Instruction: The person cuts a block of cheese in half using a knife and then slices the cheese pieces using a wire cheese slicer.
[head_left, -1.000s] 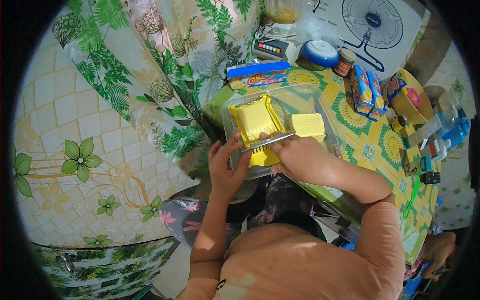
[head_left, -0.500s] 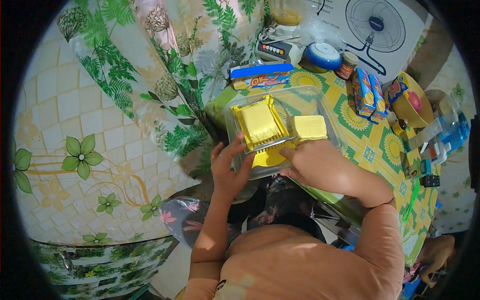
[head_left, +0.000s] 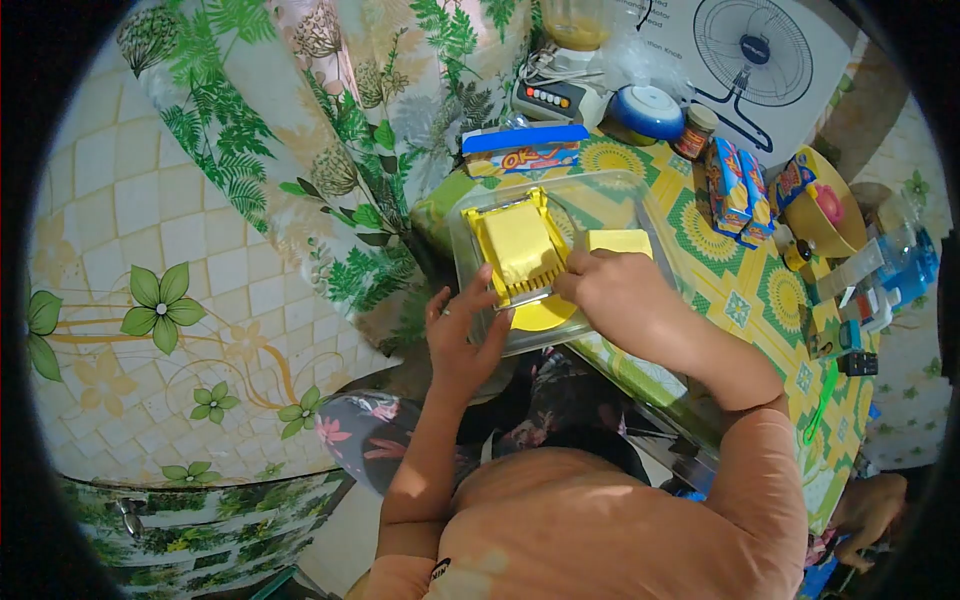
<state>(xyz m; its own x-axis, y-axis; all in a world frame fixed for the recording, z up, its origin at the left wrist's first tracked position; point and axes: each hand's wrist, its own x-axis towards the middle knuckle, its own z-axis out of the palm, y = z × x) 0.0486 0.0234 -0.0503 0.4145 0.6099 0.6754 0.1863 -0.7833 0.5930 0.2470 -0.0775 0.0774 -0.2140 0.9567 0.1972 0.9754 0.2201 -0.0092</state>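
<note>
A yellow slicer (head_left: 475, 240) with a row of thin bars lies in a clear plastic container (head_left: 462, 215). On the slicer rests a pale yellow block (head_left: 520, 238), which looks like butter or cheese. My left hand (head_left: 463, 325) grips the slicer's lower left corner between thumb and fingers. At its lower right corner, the bent fingers of my right hand (head_left: 615, 295) close on the frame; the exact grip is hidden. Behind that hand sits a second pale yellow block (head_left: 620, 241), partly covered. Below the bars a flat yellow part (head_left: 540, 314) shows.
Behind the container stands a blue-edged box (head_left: 525, 150). A blender (head_left: 555, 95), a blue bowl (head_left: 648, 112), a jar (head_left: 696, 132) and blue packets (head_left: 738, 192) line the back. To the right are a yellow basin (head_left: 820, 205) and a green utensil (head_left: 821, 405).
My right hand has moved up along the slicer's right side and now covers more of the second block. More of the bars show below the block. My left hand has barely moved.
</note>
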